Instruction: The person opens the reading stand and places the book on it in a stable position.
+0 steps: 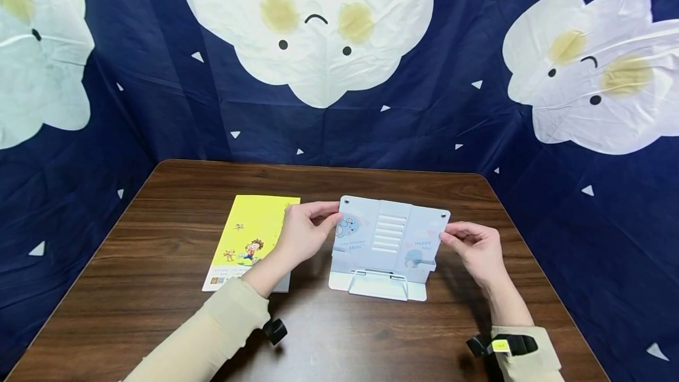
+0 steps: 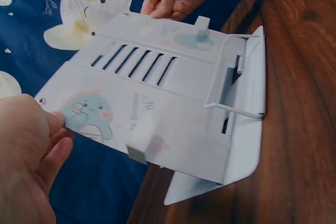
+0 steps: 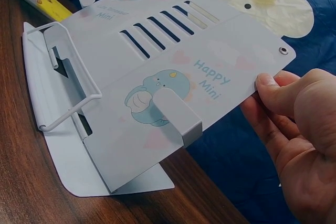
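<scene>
Brown wood-grain table (image 1: 143,264), navy cloth backdrop (image 1: 461,117), white printed clouds (image 1: 315,63), small triangles (image 1: 38,249)

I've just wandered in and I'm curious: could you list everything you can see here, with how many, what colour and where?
Table: one, dark brown, below the hanging cloth
Book: one, mostly yellow, on the table's left side
Stand: one, pale blue and white, right of the book
Cloth: count unclear, navy, behind and beside the table
Clouds: three in the head view, white, on the cloth
Triangles: many, white, on the cloth
Sleeves: two, beige, on the forearms
Wrist devices: two, black, one per sleeve
Left hand: one, bare, pinching the stand's left edge
Right hand: one, bare, pinching its right edge
</scene>
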Demonstrator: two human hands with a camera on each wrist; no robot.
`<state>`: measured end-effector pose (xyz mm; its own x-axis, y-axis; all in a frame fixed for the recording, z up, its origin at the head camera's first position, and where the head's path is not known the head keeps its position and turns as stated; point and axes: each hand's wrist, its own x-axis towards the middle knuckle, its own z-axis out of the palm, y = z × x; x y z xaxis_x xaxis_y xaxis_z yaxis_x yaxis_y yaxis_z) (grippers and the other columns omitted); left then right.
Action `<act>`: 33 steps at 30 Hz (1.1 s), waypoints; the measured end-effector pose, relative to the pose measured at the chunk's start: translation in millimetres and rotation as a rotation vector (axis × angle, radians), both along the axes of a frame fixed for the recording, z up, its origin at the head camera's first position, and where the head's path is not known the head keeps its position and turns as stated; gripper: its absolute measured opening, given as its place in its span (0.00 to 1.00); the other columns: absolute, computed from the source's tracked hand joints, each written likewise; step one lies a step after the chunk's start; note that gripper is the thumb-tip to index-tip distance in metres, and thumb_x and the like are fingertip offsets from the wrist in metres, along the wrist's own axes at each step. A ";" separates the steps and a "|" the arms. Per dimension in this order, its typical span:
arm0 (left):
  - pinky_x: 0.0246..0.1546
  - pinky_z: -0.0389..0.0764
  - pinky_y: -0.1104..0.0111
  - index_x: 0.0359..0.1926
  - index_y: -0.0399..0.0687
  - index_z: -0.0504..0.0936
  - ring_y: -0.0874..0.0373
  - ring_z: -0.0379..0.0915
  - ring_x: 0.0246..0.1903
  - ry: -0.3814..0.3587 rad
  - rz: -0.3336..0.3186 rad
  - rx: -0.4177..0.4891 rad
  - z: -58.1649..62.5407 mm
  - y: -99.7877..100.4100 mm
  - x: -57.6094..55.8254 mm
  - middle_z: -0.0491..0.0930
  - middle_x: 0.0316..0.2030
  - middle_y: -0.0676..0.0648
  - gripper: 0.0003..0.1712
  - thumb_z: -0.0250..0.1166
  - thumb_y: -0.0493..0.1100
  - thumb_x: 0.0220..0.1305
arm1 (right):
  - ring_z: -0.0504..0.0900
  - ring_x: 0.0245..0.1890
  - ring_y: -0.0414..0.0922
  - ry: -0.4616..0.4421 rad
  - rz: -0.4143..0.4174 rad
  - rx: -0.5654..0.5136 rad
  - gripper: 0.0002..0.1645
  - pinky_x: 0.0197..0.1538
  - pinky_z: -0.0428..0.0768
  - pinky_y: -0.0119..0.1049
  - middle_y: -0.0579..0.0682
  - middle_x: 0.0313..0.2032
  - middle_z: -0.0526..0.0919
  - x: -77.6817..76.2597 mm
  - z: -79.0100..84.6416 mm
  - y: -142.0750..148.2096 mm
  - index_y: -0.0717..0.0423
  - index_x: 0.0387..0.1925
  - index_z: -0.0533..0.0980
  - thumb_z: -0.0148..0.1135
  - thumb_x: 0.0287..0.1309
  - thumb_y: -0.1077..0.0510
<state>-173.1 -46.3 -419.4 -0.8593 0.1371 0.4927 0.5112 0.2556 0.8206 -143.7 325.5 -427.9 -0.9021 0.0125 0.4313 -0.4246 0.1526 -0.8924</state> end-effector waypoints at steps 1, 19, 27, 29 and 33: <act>0.38 0.88 0.68 0.51 0.41 0.92 0.60 0.89 0.38 0.011 -0.003 0.001 2.3 0.0 -0.4 0.91 0.42 0.49 0.14 0.77 0.36 0.64 | 0.87 0.31 0.38 0.001 0.001 -0.003 0.11 0.34 0.84 0.28 0.52 0.32 0.91 -0.2 0.1 0.0 0.79 0.40 0.83 0.70 0.53 0.84; 0.34 0.85 0.68 0.61 0.39 0.87 0.54 0.87 0.50 0.421 -0.094 -0.450 59.6 26.0 -13.0 0.85 0.58 0.41 0.26 0.78 0.47 0.66 | 0.87 0.30 0.38 -0.004 -0.003 0.028 0.11 0.34 0.85 0.29 0.54 0.32 0.90 -2.3 0.7 0.6 0.78 0.40 0.84 0.71 0.54 0.83; 0.62 0.79 0.60 0.64 0.41 0.85 0.53 0.76 0.66 0.461 -0.064 -0.833 69.5 49.8 -5.7 0.83 0.62 0.44 0.29 0.70 0.56 0.72 | 0.87 0.30 0.37 0.017 0.008 -0.003 0.11 0.34 0.84 0.28 0.51 0.31 0.90 -2.9 0.3 0.6 0.79 0.39 0.83 0.71 0.52 0.84; 0.62 0.79 0.60 0.64 0.42 0.85 0.53 0.76 0.66 0.464 -0.059 -0.876 68.5 53.7 -4.9 0.83 0.63 0.44 0.29 0.70 0.56 0.73 | 0.87 0.29 0.37 0.015 0.003 -0.005 0.11 0.34 0.84 0.28 0.51 0.31 0.90 -2.5 0.4 0.7 0.79 0.38 0.83 0.71 0.52 0.84; 0.66 0.76 0.62 0.65 0.42 0.84 0.54 0.74 0.68 0.471 -0.049 -0.944 64.6 59.6 -5.2 0.82 0.64 0.45 0.29 0.70 0.56 0.73 | 0.87 0.30 0.37 0.015 -0.001 -0.002 0.11 0.33 0.84 0.28 0.51 0.31 0.90 -2.2 -0.3 1.3 0.79 0.38 0.83 0.71 0.52 0.84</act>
